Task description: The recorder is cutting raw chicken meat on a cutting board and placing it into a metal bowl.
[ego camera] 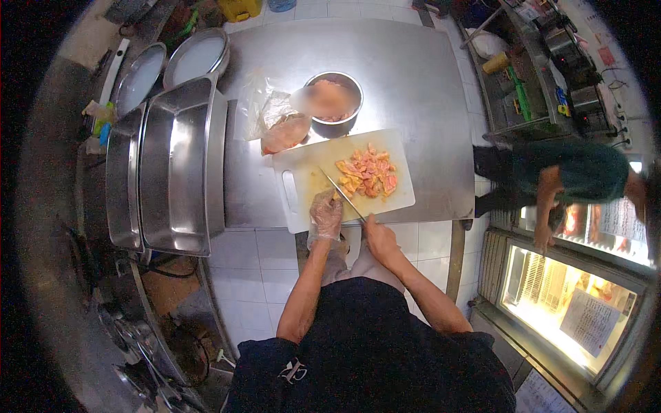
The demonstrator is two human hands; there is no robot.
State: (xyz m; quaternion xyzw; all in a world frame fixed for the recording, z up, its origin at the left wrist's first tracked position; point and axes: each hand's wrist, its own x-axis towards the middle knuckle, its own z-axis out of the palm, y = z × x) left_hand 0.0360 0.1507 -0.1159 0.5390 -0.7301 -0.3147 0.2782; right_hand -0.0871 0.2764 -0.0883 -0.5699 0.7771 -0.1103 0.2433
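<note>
My right hand [381, 239] is bare and grips a knife [345, 196] by its handle, the blade pointing up and left over a white plastic cutting board [304, 217]. My left hand [326, 212], in a clear plastic glove, rests with curled fingers on the board beside the blade; a piece of meat seems to be under its fingertips. A pile of cut raw meat pieces [373, 173] lies on the board's right half. Past the board's far edge are a large piece of raw meat [285, 135] by a clear plastic bag [253, 108] and a round metal pot [360, 85] holding more meat, partly blurred.
The board lies at the near edge of a stainless steel table [413, 62]. Deep steel trays [178, 165] and round metal bowls [199, 57] stand at the left. A person [573, 170] is at the right, near a lit glass-front fridge [565, 304]. Shelving [516, 77] stands behind at the upper right.
</note>
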